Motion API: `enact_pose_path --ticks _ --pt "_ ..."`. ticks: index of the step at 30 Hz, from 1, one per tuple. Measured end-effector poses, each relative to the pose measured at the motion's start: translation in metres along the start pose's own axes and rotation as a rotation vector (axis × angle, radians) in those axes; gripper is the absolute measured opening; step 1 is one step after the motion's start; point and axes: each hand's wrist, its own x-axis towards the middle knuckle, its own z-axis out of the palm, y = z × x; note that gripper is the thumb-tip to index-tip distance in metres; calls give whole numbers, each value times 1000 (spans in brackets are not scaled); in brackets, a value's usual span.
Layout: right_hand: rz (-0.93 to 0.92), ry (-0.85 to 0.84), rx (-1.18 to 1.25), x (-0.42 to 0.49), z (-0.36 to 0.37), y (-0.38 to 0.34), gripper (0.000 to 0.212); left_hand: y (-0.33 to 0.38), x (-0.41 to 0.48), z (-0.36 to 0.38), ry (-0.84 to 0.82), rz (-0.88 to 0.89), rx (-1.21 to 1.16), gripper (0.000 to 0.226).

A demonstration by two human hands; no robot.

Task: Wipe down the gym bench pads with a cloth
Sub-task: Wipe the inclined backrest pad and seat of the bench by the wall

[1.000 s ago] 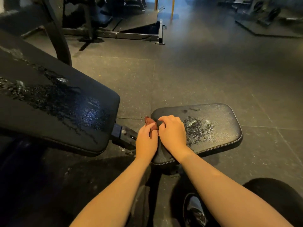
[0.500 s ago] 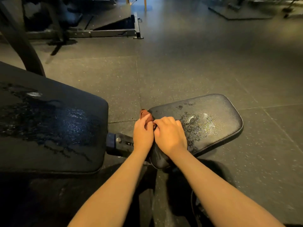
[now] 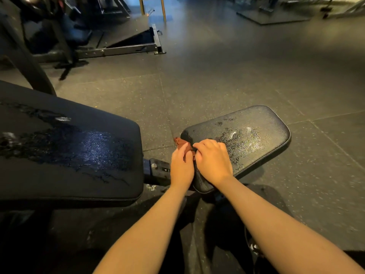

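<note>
View from a head camera, looking down at a black gym bench on a dark speckled rubber floor [image 3: 256,80].

On the left, the large back pad [image 3: 49,175] fills the near side of the view. A wide patch of wet droplets [image 3: 83,149] shines across its top. Behind it, at the upper left, stands a dark weight machine [image 3: 122,49], and the legs of a wooden chair [image 3: 152,6] show at the top edge.

Just right of the back pad, a metal frame joint [image 3: 158,170] links it to the smaller pad.

In the centre, two bare forearms reach forward. The left hand [image 3: 181,168] is beside the joint, its fingers curled over a small reddish-brown cloth [image 3: 182,143] and holding it. The cloth is bunched against the left end of the seat pad, a corner poking out beyond the fingertips. The right hand [image 3: 214,161] touches the left one, knuckles up, resting on the seat pad; its fingers are curled tight, with the tips on the cloth's edge, gripping it.

To the right lies the seat pad [image 3: 262,123], tilted, with its own patch of droplets [image 3: 239,141] just beside the right hand, not yet wiped.

Counted: two pads, two wet patches, two hands, one cloth
</note>
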Motion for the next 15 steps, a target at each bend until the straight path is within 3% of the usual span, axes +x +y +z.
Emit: enact_pose_path --ticks 4,9,15 --pt "17 0 20 -2 0 1 33 2 -31 2 17 -33 -10 42" --pt "-5 11 6 -5 -3 0 29 7 11 -9 -105 -3 82 45" --pt "-4 20 44 -6 -1 1 30 18 -42 10 66 -55 -44 37"
